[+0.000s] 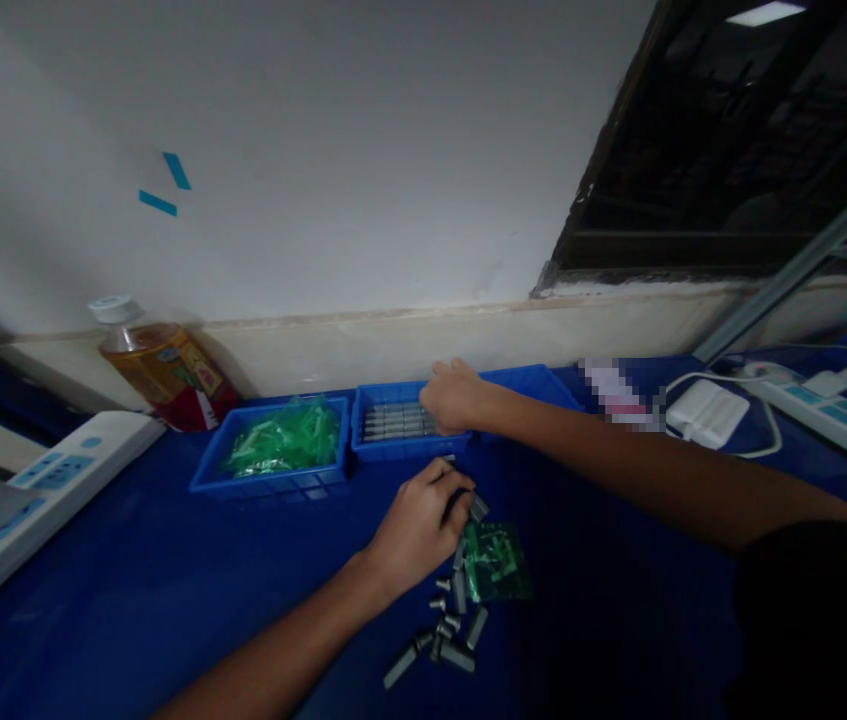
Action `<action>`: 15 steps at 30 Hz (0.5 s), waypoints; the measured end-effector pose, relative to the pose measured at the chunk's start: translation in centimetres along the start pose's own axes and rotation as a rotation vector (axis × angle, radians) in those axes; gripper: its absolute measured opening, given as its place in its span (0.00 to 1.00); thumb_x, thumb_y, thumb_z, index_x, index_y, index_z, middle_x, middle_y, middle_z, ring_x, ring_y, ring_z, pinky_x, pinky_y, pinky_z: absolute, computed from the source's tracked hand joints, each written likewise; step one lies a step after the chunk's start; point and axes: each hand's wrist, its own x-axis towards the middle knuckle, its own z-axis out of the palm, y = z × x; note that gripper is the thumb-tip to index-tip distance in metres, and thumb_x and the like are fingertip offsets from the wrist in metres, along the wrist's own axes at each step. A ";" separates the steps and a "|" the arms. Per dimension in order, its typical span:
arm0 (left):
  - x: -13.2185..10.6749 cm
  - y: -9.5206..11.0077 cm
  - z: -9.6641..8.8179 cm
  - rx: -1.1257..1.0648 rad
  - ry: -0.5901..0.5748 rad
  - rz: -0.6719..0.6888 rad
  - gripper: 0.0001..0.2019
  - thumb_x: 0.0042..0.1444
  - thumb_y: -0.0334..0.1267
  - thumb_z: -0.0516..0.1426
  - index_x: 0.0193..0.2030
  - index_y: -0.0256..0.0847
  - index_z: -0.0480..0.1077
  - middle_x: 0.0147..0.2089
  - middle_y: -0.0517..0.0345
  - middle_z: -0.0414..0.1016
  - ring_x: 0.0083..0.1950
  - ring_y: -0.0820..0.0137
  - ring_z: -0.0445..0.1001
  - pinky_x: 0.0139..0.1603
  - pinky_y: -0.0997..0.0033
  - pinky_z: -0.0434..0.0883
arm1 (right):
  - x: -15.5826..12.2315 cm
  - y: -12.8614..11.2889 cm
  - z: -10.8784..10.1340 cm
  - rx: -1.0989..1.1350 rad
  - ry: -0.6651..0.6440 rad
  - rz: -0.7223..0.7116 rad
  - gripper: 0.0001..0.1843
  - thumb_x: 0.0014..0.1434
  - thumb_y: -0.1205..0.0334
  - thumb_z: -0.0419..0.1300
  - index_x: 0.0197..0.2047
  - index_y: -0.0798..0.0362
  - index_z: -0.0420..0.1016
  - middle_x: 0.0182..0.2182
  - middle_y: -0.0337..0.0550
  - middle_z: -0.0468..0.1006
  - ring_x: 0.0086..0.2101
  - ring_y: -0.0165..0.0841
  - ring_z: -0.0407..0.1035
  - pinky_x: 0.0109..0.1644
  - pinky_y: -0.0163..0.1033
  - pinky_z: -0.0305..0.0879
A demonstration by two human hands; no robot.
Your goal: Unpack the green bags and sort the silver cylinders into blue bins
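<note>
My right hand (454, 396) reaches into the middle blue bin (412, 449), at the right end of a neat stack of grey metal rods (394, 421). Its fingers are curled, and what they grip is hidden. In front of that bin, my left hand (423, 517) is low over the blue table, thumb and fingers closed in a pinch. Small metal pieces (478, 507) show beside its fingertips; its own hold cannot be made out. Just right of it lies a green plastic bag (499, 562) with small pieces visible. Loose metal rods and short bolts (456, 655) are scattered nearer me.
A blue bin (270, 487) of green plastic bags stands left, another blue bin (532, 378) right, partly behind my right arm. A drink bottle (166, 365) leans against the wall. Power strips (40, 500) and a white charger (708, 412) with cables flank the table.
</note>
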 end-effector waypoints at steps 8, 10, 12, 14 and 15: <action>0.2 -0.1 0.1 -0.014 -0.030 0.008 0.09 0.59 0.35 0.53 0.44 0.40 0.72 0.42 0.53 0.72 0.43 0.66 0.72 0.44 0.68 0.69 | -0.6 0.9 -1.6 0.079 -0.035 -0.045 0.12 0.37 0.62 0.72 0.21 0.52 0.72 0.22 0.44 0.74 0.33 0.39 0.65 0.34 0.40 0.59; 0.2 -0.2 0.1 -0.013 -0.013 -0.001 0.09 0.59 0.35 0.52 0.42 0.40 0.72 0.41 0.53 0.72 0.41 0.67 0.72 0.42 0.69 0.68 | -2.2 0.9 -2.6 0.178 0.072 -0.036 0.08 0.46 0.61 0.68 0.28 0.53 0.73 0.27 0.44 0.75 0.34 0.37 0.65 0.36 0.40 0.59; 0.2 -0.2 0.2 -0.012 0.013 -0.011 0.07 0.59 0.34 0.53 0.42 0.39 0.71 0.39 0.54 0.72 0.39 0.68 0.71 0.41 0.70 0.68 | -4.8 0.2 -3.1 0.306 0.275 -0.004 0.04 0.54 0.63 0.62 0.32 0.53 0.71 0.30 0.43 0.74 0.35 0.35 0.65 0.39 0.39 0.59; 0.3 -0.3 0.2 -0.009 0.032 -0.015 0.06 0.58 0.33 0.53 0.40 0.39 0.70 0.36 0.55 0.72 0.37 0.68 0.71 0.39 0.71 0.67 | -8.0 -0.9 -2.7 0.432 0.457 0.052 0.05 0.58 0.64 0.57 0.30 0.53 0.68 0.29 0.40 0.72 0.35 0.33 0.64 0.40 0.39 0.58; 0.4 -0.3 0.2 -0.007 0.037 -0.013 0.05 0.58 0.32 0.53 0.38 0.39 0.69 0.35 0.56 0.71 0.37 0.69 0.71 0.39 0.71 0.66 | -9.7 -1.6 -2.1 0.488 0.515 0.077 0.06 0.59 0.64 0.56 0.29 0.53 0.67 0.27 0.39 0.71 0.34 0.33 0.63 0.40 0.39 0.58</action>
